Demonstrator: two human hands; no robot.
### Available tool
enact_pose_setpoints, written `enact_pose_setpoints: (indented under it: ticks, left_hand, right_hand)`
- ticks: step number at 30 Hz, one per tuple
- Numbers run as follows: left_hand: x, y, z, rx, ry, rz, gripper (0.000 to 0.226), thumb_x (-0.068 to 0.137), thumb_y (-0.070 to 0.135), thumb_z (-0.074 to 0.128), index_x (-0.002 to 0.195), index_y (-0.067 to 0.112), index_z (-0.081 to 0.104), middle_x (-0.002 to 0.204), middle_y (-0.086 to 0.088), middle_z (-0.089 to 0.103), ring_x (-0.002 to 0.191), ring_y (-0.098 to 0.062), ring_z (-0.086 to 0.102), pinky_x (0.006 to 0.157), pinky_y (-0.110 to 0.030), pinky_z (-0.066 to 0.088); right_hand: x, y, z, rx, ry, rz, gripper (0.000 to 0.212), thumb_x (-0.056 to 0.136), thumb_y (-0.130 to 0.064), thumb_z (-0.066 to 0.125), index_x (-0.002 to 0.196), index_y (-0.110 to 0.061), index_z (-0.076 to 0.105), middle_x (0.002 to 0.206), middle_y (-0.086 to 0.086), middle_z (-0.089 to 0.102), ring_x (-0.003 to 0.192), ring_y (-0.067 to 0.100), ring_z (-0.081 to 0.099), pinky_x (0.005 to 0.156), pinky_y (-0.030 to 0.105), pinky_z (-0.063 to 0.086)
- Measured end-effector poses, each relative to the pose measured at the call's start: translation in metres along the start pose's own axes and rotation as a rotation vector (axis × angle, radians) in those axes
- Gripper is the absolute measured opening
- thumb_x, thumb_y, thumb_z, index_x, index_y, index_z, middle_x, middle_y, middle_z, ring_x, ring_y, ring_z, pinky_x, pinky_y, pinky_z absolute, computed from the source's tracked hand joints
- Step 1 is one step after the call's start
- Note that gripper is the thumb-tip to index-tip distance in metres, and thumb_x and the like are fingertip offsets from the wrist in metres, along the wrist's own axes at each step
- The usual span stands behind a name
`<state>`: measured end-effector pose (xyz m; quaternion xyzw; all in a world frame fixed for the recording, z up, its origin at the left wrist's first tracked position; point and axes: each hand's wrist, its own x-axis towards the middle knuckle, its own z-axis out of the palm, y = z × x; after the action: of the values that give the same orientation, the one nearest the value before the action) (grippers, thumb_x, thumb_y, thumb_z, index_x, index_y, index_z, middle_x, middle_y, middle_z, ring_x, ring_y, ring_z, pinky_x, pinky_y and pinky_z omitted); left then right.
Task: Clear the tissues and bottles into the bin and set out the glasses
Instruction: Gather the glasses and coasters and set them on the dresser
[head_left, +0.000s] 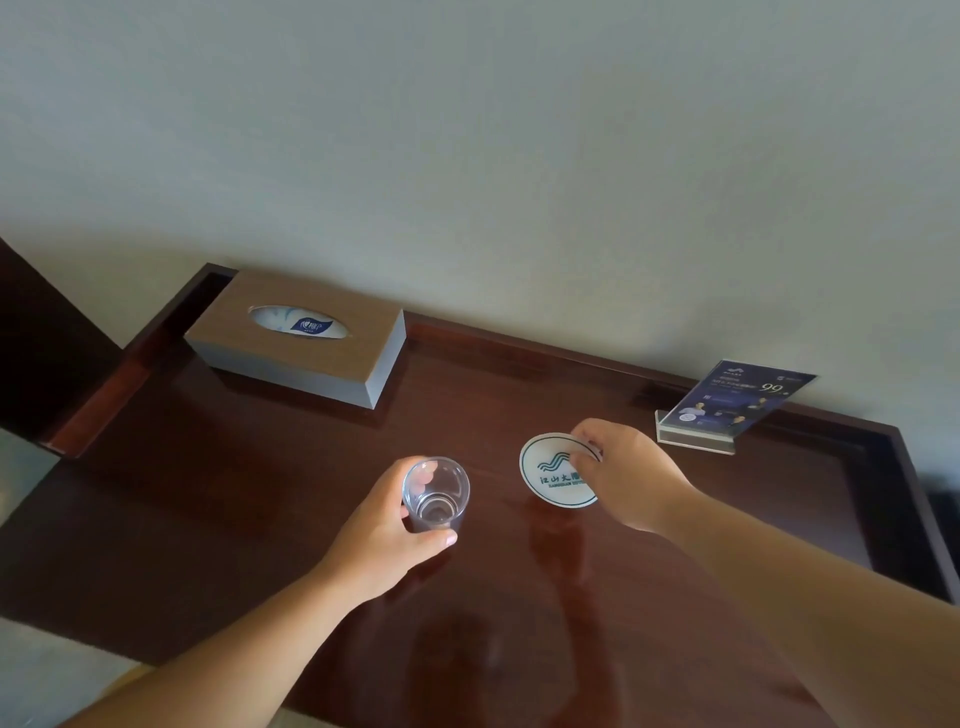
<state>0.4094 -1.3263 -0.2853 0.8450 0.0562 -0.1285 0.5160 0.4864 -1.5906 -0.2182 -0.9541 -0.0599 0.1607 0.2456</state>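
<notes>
Glossy dark desk (218, 499) (raised rim), pale wall (467, 156)

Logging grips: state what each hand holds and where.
Left hand grips the glass around its side wall. Right hand pinches the round coaster at its far right edge.

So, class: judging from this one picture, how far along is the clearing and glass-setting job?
Looks done: no loose tissues or bottles show on the desk; the bin is out of view. In hand: the left hand has a grip on a glass, and the right hand holds a round coaster. Left: setting the glass down, probably on that coaster.
</notes>
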Motion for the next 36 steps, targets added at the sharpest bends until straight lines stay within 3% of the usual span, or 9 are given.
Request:
enact_pose_setpoints:
  ticks: [6,9,12,16,20,25,28,32,36]
  left_hand:
    - [0.005,-0.012,-0.018,0.015,-0.118,-0.035,0.076,0.073,0.002,0.054,0.129,0.051,0.041,0.132,0.023,0.047,0.123,-0.001,0.048,0.103,-0.023,0.04]
    - [0.022,-0.006,-0.042,0.141,0.022,-0.032,0.055,0.078,-0.004,0.049,0.113,0.038,0.055,0.114,0.017,0.061,0.115,-0.001,0.054,0.095,-0.022,0.041]
    - [0.049,0.021,-0.06,0.216,0.097,0.007,0.035,0.084,0.002,0.051,0.1,0.031,0.062,0.1,0.015,0.066,0.101,-0.002,0.06,0.084,-0.019,0.043]
    - [0.082,0.068,-0.053,0.306,0.007,0.11,0.018,0.091,0.023,0.054,0.099,0.034,0.065,0.095,0.02,0.064,0.092,0.005,0.057,0.069,-0.016,0.041]
    - [0.102,0.107,-0.019,0.371,-0.186,0.156,0.012,0.089,0.032,0.056,0.096,0.034,0.065,0.086,0.012,0.068,0.08,-0.001,0.062,0.072,-0.025,0.049]
    - [0.117,0.125,0.024,0.281,-0.31,0.116,0.008,0.089,0.023,0.056,0.086,0.023,0.064,0.077,0.01,0.073,0.069,-0.007,0.068,0.069,-0.031,0.053]
    - [0.13,0.125,0.039,0.308,-0.315,0.08,0.012,0.09,0.019,0.054,0.083,0.021,0.063,0.074,0.008,0.073,0.067,-0.008,0.069,0.065,-0.028,0.052]
    - [0.151,0.123,0.053,0.323,-0.285,0.016,0.015,0.092,0.018,0.051,0.083,0.02,0.064,0.071,0.006,0.072,0.065,-0.011,0.069,0.065,-0.031,0.054]
    - [0.173,0.12,0.068,0.319,-0.227,-0.047,0.015,0.09,0.017,0.051,0.083,0.019,0.064,0.069,0.003,0.072,0.061,-0.012,0.066,0.068,-0.039,0.057]
  right_hand:
    - [0.005,-0.007,0.001,0.06,0.017,0.023,0.015,0.093,-0.025,0.052,0.08,-0.034,0.054,0.079,-0.013,0.061,0.072,0.003,0.055,0.053,0.022,0.036]
    - [0.007,-0.01,-0.003,0.142,0.047,0.041,0.016,0.093,-0.024,0.053,0.08,-0.032,0.057,0.078,-0.014,0.062,0.072,0.004,0.056,0.054,0.023,0.038]
    - [0.011,-0.01,-0.008,0.232,0.084,0.062,0.019,0.092,-0.019,0.054,0.078,-0.031,0.058,0.075,-0.014,0.062,0.067,0.003,0.054,0.053,0.021,0.039]
    - [0.014,-0.009,-0.01,0.374,0.112,0.105,0.02,0.091,-0.014,0.055,0.077,-0.029,0.061,0.07,-0.012,0.063,0.053,-0.002,0.051,0.044,0.01,0.034]
    - [0.018,-0.001,-0.013,0.442,0.137,0.127,0.019,0.091,-0.014,0.055,0.079,-0.027,0.061,0.075,-0.011,0.066,0.063,0.001,0.056,0.047,0.01,0.037]
    - [0.026,0.017,-0.016,0.447,0.165,0.157,0.019,0.091,-0.016,0.054,0.079,-0.03,0.06,0.076,-0.014,0.065,0.07,0.002,0.058,0.049,0.011,0.037]
    - [0.033,0.032,-0.015,0.436,0.173,0.193,0.018,0.09,-0.017,0.053,0.093,-0.034,0.058,0.081,-0.017,0.064,0.075,0.0,0.059,0.055,0.016,0.041]
    - [0.042,0.052,-0.008,0.422,0.174,0.26,0.037,0.087,-0.019,0.058,0.122,-0.031,0.05,0.081,-0.018,0.057,0.072,-0.003,0.055,0.055,0.013,0.037]
    - [0.053,0.068,0.004,0.441,0.143,0.288,0.048,0.085,-0.025,0.061,0.131,-0.03,0.047,0.104,-0.014,0.062,0.086,0.002,0.059,0.066,0.016,0.044]
